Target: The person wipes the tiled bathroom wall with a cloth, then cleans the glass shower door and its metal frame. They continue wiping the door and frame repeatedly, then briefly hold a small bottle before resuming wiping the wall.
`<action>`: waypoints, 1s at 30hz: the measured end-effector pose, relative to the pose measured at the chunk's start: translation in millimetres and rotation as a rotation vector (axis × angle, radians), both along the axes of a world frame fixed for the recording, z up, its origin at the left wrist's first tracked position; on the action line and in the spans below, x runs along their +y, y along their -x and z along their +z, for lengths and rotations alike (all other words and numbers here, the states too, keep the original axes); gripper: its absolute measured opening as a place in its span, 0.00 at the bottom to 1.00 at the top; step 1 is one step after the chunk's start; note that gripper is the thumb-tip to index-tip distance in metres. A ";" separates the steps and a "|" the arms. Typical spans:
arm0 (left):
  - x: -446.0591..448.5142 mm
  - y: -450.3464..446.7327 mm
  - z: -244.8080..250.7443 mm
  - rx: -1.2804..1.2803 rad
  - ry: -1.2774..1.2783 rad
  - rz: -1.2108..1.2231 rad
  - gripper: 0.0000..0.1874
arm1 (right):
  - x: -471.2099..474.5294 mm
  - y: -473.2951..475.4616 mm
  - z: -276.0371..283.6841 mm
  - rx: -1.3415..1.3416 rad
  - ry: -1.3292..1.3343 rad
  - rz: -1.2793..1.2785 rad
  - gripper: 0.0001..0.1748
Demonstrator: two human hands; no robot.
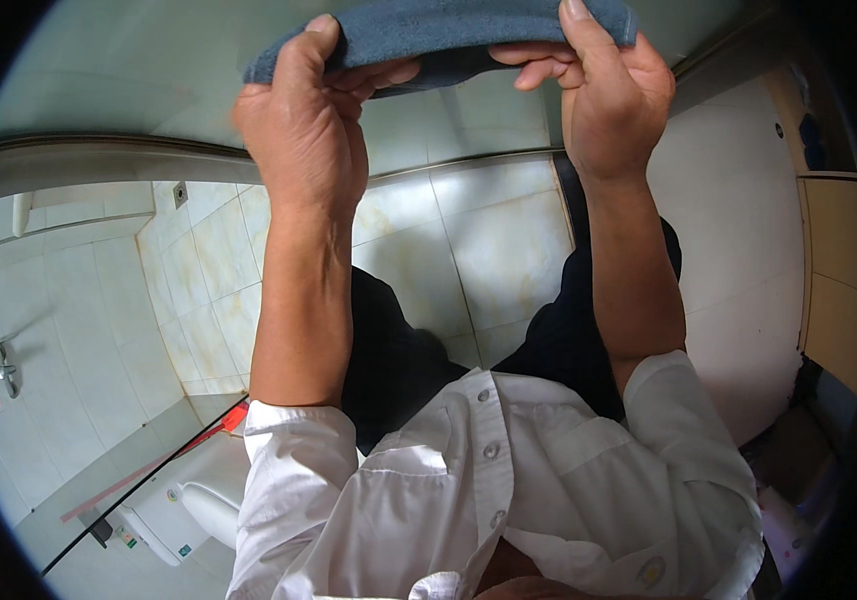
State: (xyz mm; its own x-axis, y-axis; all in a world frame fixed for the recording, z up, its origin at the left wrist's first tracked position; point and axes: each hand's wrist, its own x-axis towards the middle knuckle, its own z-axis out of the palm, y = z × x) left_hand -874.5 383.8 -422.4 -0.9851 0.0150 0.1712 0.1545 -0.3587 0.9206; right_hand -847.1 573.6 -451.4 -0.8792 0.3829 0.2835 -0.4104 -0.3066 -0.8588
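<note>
A folded blue cloth [451, 34], which looks like a towel, stretches between my two raised hands at the top of the view. My left hand [301, 124] grips its left end, thumb on the near face and fingers curled beneath. At the right end my right hand [612, 109] pinches it the same way, with some fingertips showing under the lower edge. The cloth is held up before a greenish glass panel [136, 82]; whether it touches the glass I cannot tell. Its upper edge runs out of the picture.
A metal rail [121, 161] borders the panel's bottom, above the tiled floor [503, 232]. To the left are a shower mixer [1, 367], a floor drain [180, 194], a white toilet [211, 502] and a red-handled tool [233, 417]. A wooden cabinet [833, 247] stands at the right.
</note>
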 end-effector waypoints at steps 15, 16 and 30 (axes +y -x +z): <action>-10.0 0.8 -130.9 -0.515 -0.011 0.160 0.10 | -18.3 -4.8 -122.7 -0.337 -0.441 -0.207 0.14; -9.4 0.9 -136.9 -0.541 0.010 0.163 0.10 | -18.6 -4.7 -130.5 -0.301 -0.476 -0.224 0.15; -12.4 9.9 -211.8 -0.843 0.091 0.189 0.12 | -36.0 10.3 -260.1 -0.622 -0.793 -0.300 0.22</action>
